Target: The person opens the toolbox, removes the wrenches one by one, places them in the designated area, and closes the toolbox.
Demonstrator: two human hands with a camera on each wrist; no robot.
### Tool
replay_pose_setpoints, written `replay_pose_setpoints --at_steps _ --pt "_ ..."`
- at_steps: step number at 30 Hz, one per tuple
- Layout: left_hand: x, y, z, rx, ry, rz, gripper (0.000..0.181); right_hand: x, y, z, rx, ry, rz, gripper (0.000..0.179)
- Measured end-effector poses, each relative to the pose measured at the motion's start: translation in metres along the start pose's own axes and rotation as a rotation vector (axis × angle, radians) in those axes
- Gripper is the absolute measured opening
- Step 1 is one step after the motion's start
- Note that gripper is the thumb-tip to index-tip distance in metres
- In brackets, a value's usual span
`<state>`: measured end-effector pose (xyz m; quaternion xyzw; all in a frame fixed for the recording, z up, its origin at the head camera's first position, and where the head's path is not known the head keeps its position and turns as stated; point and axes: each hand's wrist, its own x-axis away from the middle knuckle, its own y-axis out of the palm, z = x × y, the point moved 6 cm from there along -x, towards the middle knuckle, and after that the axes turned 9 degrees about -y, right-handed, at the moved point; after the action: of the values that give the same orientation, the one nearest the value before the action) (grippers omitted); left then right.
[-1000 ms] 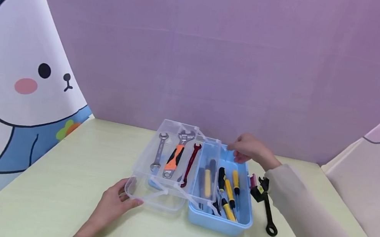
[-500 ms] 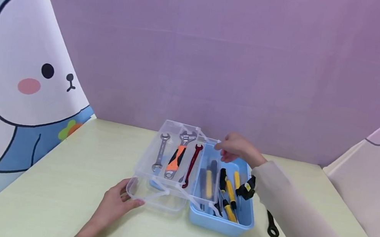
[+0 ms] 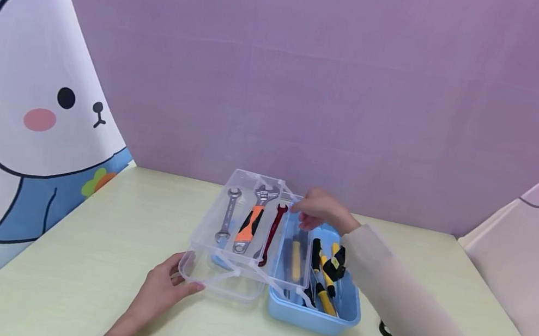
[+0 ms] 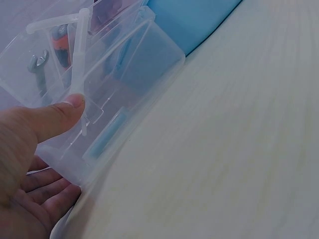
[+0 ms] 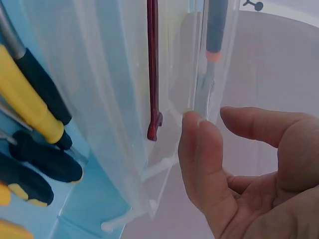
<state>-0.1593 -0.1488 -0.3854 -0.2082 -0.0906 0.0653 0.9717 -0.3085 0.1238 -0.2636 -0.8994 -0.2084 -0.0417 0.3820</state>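
My left hand (image 3: 160, 293) holds the front-left corner of the clear plastic lid (image 4: 70, 159), thumb on one side and fingers on the other. My right hand (image 3: 321, 212) hovers at the far edge of the clear tray (image 3: 209, 222), thumb and fingertips apart with a gap between them. Close to its fingertips is the head of the red wrench (image 3: 272, 234). A silver wrench (image 3: 228, 215) and an orange-and-black adjustable wrench (image 3: 251, 221) also lie in the tray, which sits over the left part of the blue toolbox (image 3: 308, 320).
Several yellow-and-black screwdrivers (image 3: 325, 297) lie in the toolbox. Right of it, the ring end of a black wrench (image 3: 385, 330) shows on the table (image 3: 92, 259); the rest is hidden by the right sleeve. A purple cloth wall (image 3: 278, 81) stands behind.
My right hand has moved left, from over the toolbox's far end to beside the red wrench's head. The sleeve now covers most of the black wrench. My left hand stays on the lid.
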Motion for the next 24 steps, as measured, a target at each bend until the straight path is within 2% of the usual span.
replay_pose_setpoints --at_steps 4,12,17,24 --pt "0.000 0.000 0.000 0.003 0.002 0.005 0.075 -0.004 0.009 -0.004 0.003 0.008 -0.004 0.019" --pt "0.000 0.001 0.001 0.009 0.003 0.003 0.076 -0.012 0.023 -0.003 0.044 0.051 0.050 0.025" --pt "0.001 0.002 -0.001 -0.001 -0.011 0.004 0.076 -0.014 0.034 -0.002 0.054 0.063 0.003 0.021" --pt "0.002 0.002 -0.001 0.000 -0.005 0.003 0.075 -0.012 0.040 0.000 0.095 0.056 -0.008 0.028"
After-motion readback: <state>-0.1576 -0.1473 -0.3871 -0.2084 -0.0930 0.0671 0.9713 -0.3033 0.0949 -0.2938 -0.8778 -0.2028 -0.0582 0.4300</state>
